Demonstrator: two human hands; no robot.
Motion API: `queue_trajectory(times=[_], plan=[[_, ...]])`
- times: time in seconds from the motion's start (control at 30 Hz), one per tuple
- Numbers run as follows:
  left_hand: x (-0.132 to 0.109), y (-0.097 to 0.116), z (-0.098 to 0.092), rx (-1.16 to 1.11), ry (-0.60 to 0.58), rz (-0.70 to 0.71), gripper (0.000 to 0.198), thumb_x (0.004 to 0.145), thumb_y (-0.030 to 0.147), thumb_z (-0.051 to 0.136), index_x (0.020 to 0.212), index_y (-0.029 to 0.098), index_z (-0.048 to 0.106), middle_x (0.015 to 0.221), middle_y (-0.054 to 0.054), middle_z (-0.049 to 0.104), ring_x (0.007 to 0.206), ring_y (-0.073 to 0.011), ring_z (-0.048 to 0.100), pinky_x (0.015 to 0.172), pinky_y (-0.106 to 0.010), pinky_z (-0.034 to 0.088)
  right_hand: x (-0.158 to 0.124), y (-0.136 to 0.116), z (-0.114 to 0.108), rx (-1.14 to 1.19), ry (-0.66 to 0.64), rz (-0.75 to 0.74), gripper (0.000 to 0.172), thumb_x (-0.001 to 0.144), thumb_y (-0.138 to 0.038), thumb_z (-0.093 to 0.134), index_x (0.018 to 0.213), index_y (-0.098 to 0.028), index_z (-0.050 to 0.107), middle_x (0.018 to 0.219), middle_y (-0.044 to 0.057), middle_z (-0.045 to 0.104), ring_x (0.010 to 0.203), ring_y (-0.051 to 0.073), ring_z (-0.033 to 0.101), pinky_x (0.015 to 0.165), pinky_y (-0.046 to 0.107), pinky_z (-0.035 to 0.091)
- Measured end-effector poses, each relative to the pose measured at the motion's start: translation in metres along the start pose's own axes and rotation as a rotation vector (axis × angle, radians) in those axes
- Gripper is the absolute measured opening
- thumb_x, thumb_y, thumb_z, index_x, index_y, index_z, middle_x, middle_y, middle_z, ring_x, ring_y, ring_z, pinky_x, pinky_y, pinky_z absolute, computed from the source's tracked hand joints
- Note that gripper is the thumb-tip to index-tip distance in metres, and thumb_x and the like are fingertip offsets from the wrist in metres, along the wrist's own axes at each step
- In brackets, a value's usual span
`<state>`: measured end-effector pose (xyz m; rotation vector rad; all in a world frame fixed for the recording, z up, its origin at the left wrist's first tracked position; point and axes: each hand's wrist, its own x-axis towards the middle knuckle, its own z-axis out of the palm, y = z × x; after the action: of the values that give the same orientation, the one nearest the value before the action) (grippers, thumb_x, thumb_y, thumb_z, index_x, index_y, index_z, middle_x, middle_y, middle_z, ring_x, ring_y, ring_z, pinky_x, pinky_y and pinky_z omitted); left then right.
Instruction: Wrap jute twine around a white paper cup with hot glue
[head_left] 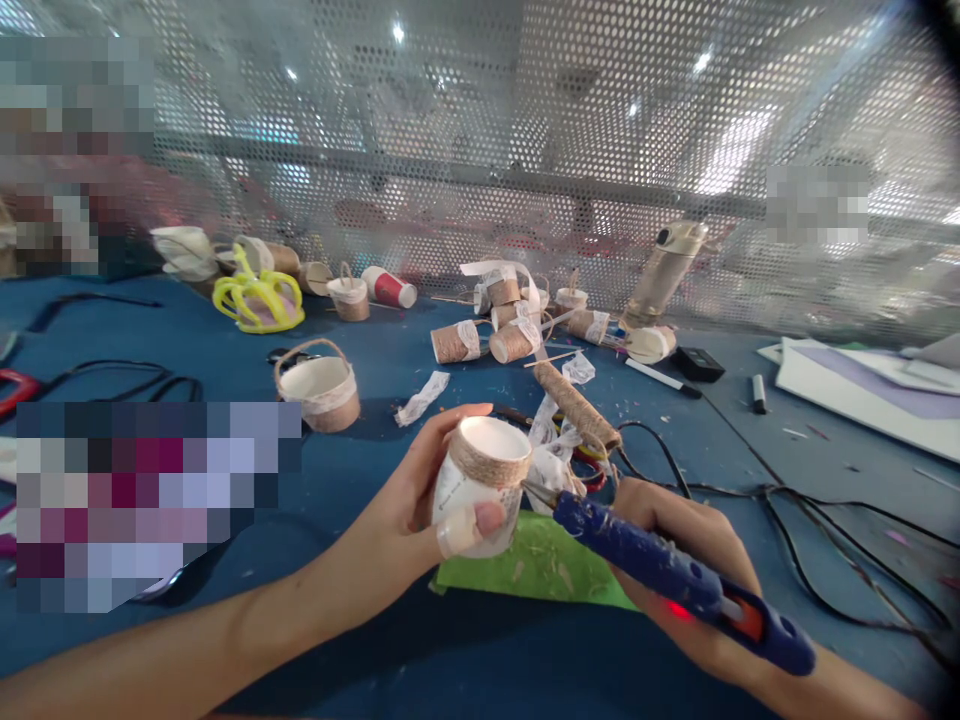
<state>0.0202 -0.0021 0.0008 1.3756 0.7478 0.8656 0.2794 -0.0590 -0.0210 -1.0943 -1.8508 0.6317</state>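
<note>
My left hand (409, 515) is closed round a white paper cup (480, 480) with a band of brown twine wound under its rim. The cup is held upright above the blue table, and a taped thumb presses on its side. My right hand (686, 560) grips a blue hot glue gun (675, 570) whose metal nozzle touches the cup's right side just below the twine. A red light glows on the gun. A spool of twine (576, 405) lies just behind the cup, next to scraps of white lace (551, 455).
A green sheet (536, 565) lies under my hands. A finished cup basket with a handle (319, 385) stands to the left. Several twine-wrapped cups (510, 320), a yellow plastic piece (259, 295), markers (664, 378) and black cables (787, 500) lie about. A perforated metal screen (525, 150) closes the back.
</note>
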Motion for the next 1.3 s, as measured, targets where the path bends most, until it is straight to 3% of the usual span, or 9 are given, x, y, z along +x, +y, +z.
queue_trajectory(times=[0.23,0.57,0.87,1.3], plan=[[-0.003,-0.002,-0.001,0.123,-0.012,0.007,0.065,0.087,0.041,0.068,0.14,0.037,0.031,0.134,-0.004,0.052,0.118,-0.0257,0.053,0.102,-0.038,0.044,0.001,-0.001,0.0,-0.08,-0.025,-0.06,0.029,0.082,-0.02,0.062,0.074,-0.025,0.035,0.065,-0.005,0.04,0.054,0.012,0.037,0.049,0.028,0.031],[-0.002,-0.003,0.008,0.113,0.091,0.023,0.064,0.082,0.04,0.072,0.136,0.036,0.038,0.136,-0.004,0.052,0.121,-0.0268,0.052,0.104,-0.037,0.041,0.001,-0.002,-0.002,-0.179,-0.033,-0.109,0.028,0.08,-0.019,0.06,0.073,-0.025,0.033,0.065,-0.006,0.038,0.053,0.01,0.033,0.048,0.025,0.027],[-0.004,-0.005,-0.003,0.175,-0.031,0.021,0.061,0.089,0.04,0.065,0.14,0.039,0.032,0.133,-0.003,0.051,0.12,-0.026,0.052,0.105,-0.037,0.043,0.003,-0.009,-0.001,-0.234,-0.014,-0.126,0.032,0.082,-0.014,0.057,0.073,-0.024,0.028,0.065,-0.006,0.032,0.053,0.011,0.031,0.048,0.025,0.026],[-0.005,-0.001,0.001,0.088,-0.012,-0.016,0.063,0.085,0.046,0.068,0.139,0.038,0.036,0.131,-0.003,0.055,0.117,-0.0273,0.054,0.101,-0.038,0.046,0.002,-0.01,0.0,-0.22,0.003,-0.11,0.031,0.08,-0.013,0.056,0.073,-0.024,0.028,0.065,-0.006,0.031,0.053,0.011,0.029,0.048,0.026,0.024]])
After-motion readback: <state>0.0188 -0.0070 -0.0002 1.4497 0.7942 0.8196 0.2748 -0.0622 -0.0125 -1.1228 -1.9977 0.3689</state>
